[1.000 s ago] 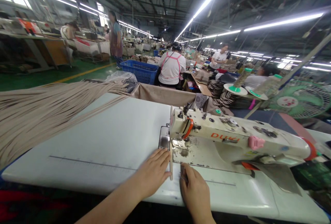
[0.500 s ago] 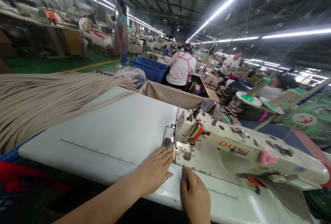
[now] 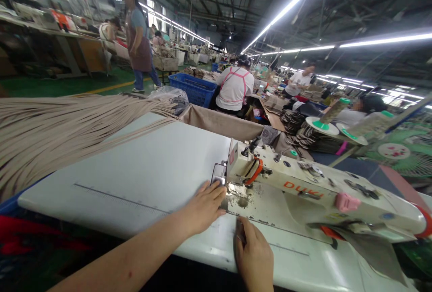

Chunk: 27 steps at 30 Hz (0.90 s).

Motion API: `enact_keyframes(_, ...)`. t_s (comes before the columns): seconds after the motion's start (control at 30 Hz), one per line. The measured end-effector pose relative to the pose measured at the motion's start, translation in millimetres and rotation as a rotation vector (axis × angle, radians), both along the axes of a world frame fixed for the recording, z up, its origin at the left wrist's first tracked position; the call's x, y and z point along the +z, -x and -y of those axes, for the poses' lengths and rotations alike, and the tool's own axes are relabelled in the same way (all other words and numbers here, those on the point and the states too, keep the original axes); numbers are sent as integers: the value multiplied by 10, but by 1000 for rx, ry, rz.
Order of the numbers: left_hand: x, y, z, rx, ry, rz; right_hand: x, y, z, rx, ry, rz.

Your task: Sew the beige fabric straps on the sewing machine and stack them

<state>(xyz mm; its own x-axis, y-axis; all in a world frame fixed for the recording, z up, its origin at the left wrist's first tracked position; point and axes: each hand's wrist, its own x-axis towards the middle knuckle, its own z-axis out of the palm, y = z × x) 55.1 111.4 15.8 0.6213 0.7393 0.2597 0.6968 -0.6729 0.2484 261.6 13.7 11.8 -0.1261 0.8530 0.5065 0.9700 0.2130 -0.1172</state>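
My left hand [image 3: 205, 207] lies flat, palm down, on the white sewing table [image 3: 151, 161]. Its fingertips reach onto the shiny metal plate [image 3: 218, 176] beside the needle area of the sewing machine [image 3: 297, 188]. To the right, my right hand [image 3: 255, 251] rests near the table's front edge with its fingers curled. A small dark thing [image 3: 241, 233] shows between thumb and forefinger, too little of it visible to name. Under the presser foot [image 3: 238, 188] I make out no fabric.
A thick bundle of beige strips [image 3: 60, 134] covers the table's left end. Thread cones [image 3: 332, 114] and a green fan [image 3: 394, 150] stand at right. Beyond are a blue crate [image 3: 194, 89], a seated co-worker [image 3: 234, 87] and a walking person in an apron [image 3: 138, 42].
My left hand has slid slightly forward, farther onto the metal plate. My right hand stays almost in place. The person in the apron has moved left and nearer.
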Motion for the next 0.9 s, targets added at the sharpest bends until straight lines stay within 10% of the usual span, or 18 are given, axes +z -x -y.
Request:
enact_keyframes(0.53, 91, -19, -128, -11, 163, 79, -34, 0, 12, -4, -50, -2)
enact_keyframes(0.9, 57, -161, -923, -20, 257, 250, -45, -1, 17, -19, -15, -38)
